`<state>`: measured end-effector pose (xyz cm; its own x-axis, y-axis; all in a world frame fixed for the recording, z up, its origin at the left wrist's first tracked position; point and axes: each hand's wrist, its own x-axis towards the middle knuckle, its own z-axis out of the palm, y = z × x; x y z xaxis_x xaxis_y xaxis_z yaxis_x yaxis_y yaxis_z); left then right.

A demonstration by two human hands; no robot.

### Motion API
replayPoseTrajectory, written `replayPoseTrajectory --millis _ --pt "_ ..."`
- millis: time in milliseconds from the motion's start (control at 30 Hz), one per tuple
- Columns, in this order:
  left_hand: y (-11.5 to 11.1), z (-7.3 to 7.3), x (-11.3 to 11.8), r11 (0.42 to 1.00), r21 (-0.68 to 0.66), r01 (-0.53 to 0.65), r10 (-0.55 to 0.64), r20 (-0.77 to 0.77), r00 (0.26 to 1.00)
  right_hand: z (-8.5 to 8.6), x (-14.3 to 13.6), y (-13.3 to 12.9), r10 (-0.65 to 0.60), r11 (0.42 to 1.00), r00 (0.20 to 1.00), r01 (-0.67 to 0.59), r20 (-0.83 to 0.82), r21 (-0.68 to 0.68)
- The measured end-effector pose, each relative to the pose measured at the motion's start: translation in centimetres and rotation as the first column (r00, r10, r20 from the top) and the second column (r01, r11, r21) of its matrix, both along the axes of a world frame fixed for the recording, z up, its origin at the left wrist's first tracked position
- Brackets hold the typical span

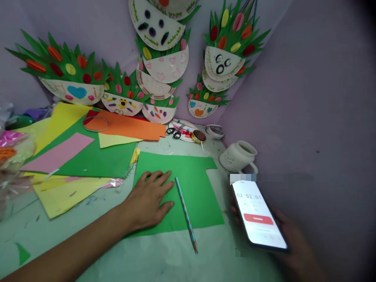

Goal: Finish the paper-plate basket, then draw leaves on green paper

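Green paper (194,168) sits left of the mug (233,156), looks light, bendy and easiest to pinch at its edges, with the left hand (149,201) on it, fingers a bit apart, while the right hand (290,233) curls its fingers around a phone (260,211).

The bare left hand (151,199) is laid palm down, its fingers slightly spread and thumb held apart, with the forearm stretched in from the lower left. The blurred bare right hand (289,231) is raised at the right, its fingers partly hidden.
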<state>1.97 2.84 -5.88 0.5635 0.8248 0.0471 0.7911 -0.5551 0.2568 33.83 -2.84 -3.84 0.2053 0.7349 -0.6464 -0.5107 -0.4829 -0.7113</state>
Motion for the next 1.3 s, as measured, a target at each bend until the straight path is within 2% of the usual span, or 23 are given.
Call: replayPoseTrajectory --millis 67,167,233,300,400,467,533,600,667,733,800,900,1000,1067,1133,1200,1233,1267,1300 --pt "0.0 0.1 0.0 1.000 0.001 0.001 -0.001 -0.005 1.000 0.7 1.7 -0.2 -0.010 0.993 0.992 0.025 0.127 -0.115" --pt "-0.1 0.3 0.1 1.000 0.000 0.006 -0.006 -0.008 1.000 1.3 3.6 0.2 0.058 0.984 0.971 -0.016 0.232 -0.178" --pt "-0.1 0.3 0.1 1.000 0.003 0.004 -0.004 -0.008 1.000 1.4 4.0 0.9 0.121 0.983 0.968 -0.086 0.221 -0.163" --pt "-0.1 0.3 0.1 1.000 0.003 0.004 -0.004 -0.008 1.000 1.6 3.9 1.8 0.130 0.988 0.970 -0.109 0.206 -0.109" --pt "0.0 0.3 0.2 1.000 0.001 0.001 -0.001 -0.010 1.000 2.1 3.5 2.7 0.052 0.998 0.952 -0.040 0.301 -0.044" --pt "0.0 0.2 0.2 1.000 -0.001 -0.003 0.003 -0.012 1.000 2.7 3.4 2.8 -0.012 1.000 0.908 0.015 0.419 -0.002" --pt "0.0 0.1 0.2 1.000 0.000 -0.007 0.007 -0.011 1.000 3.0 3.6 2.1 -0.062 0.997 0.816 0.026 0.575 0.070" --pt "0.0 0.0 0.1 1.000 0.004 -0.007 0.007 -0.012 1.000 2.8 3.7 0.6 -0.076 0.996 0.632 0.013 0.771 0.087" --pt "0.1 0.0 0.1 1.000 0.008 -0.004 0.004 -0.013 1.000 1.9 3.1 -1.4 -0.011 0.999 0.382 0.034 0.924 -0.002" --pt "0.1 -0.1 0.1 1.000 0.011 0.000 0.000 -0.015 1.000 0.6 1.8 -3.3 0.068 0.996 0.252 0.038 0.965 -0.080" --pt "0.1 0.0 0.2 1.000 0.012 0.002 -0.002 -0.016 1.000 -0.7 0.1 -4.7 0.102 0.994 0.227 0.003 0.969 -0.105" --pt "0.0 0.0 0.2 1.000 0.014 0.004 -0.004 -0.017 1.000 -1.8 -1.7 -5.2 0.171 0.982 0.179 0.052 0.969 -0.183" --pt "0.0 0.0 0.2 1.000 0.010 -0.001 0.001 -0.014 1.000 -1.6 -1.7 -4.6 0.191 0.976 0.164 0.075 0.968 -0.206" --pt "0.0 0.0 0.1 1.000 0.004 -0.004 0.004 -0.016 1.000 -1.1 -1.3 -4.4 0.179 0.981 0.126 0.053 0.976 -0.186" --pt "-0.1 0.0 0.1 1.000 0.003 -0.004 0.004 -0.015 1.000 -0.3 -1.5 -4.1 0.123 0.992 0.034 -0.015 0.992 -0.122" --pt "-0.1 0.1 0.1 1.000 0.002 0.003 -0.002 -0.013 1.000 0.7 -2.9 -3.5 -0.017 0.985 -0.048 -0.174 0.999 0.008" --pt "-0.1 0.1 0.1 1.000 0.000 0.006 -0.006 -0.011 1.000 1.2 -4.0 -3.0 -0.087 0.955 -0.041 -0.287 0.995 0.071" --pt "-0.1 0.1 0.1 1.000 -0.001 0.009 -0.009 -0.010 1.000 1.7 -5.4 -2.2 -0.082 0.916 0.027 -0.391 0.996 0.086" --pt "-0.1 0.2 0.1 1.000 -0.002 0.009 -0.009 -0.008 1.000 2.2 -6.9 -1.3 0.039 0.868 0.122 -0.497 0.992 0.027"
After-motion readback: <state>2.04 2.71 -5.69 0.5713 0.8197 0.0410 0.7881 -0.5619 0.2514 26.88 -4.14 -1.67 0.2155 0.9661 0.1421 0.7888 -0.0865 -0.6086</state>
